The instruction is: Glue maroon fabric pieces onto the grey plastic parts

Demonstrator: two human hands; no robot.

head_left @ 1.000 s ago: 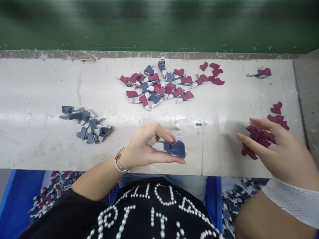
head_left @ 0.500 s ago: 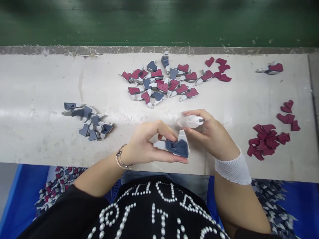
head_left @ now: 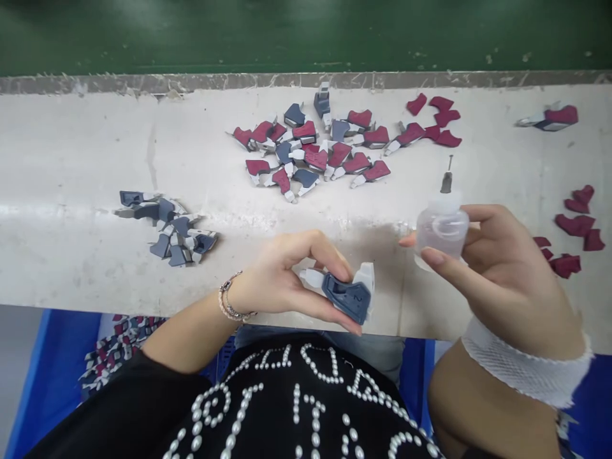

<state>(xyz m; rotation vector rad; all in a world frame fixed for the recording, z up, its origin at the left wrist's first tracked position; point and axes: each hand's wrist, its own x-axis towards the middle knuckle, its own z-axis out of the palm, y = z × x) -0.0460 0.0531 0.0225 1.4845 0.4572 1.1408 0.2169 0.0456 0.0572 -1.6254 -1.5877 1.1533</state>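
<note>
My left hand (head_left: 287, 274) pinches a small blue-grey and white plastic part (head_left: 348, 293) just above the near edge of the white worktop (head_left: 71, 159). My right hand (head_left: 497, 274) grips a small clear squeeze bottle (head_left: 440, 226) with a thin metal needle tip pointing up, held a little to the right of the part and apart from it. A white mesh band wraps my right wrist.
Several blue-grey parts (head_left: 174, 233) lie at the left. A heap of parts with maroon covers (head_left: 320, 150) sits at the back centre, one more (head_left: 549, 119) at far right. Loose maroon pieces (head_left: 576, 226) lie beside my right hand. Blue bins (head_left: 52, 376) of parts stand under the table.
My right hand left the maroon pieces, took the bottle lying on the worktop and lifted it upright to the right. My left hand tilted the part slightly and kept its grip.
</note>
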